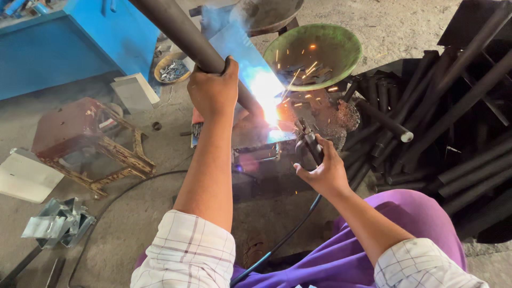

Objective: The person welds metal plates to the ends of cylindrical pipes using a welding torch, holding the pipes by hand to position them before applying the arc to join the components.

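Item — welding in progress, seen from the head camera.

Left hand (213, 92): closed fully round a long dark steel tube (184, 33), which is held slanting down to a flat metal plate (242, 58) on the low work stand (256, 152).

Right hand (322, 170): closed on an electrode holder (309, 141), its cable (282, 240) trailing back over a purple lap; the tip is set at the tube's lower end, where a bright arc (269, 101) and sparks are seen.

Surroundings: green bowl (314, 53) of small parts beyond the stand's far edge; a heap of dark tubes (453, 128) to the right; a rusty stool (85, 138) to the left on the concrete floor.

Step judged: tube foot being tacked to the plate. Next called for — the tube kept steady and the arc carried round the joint.
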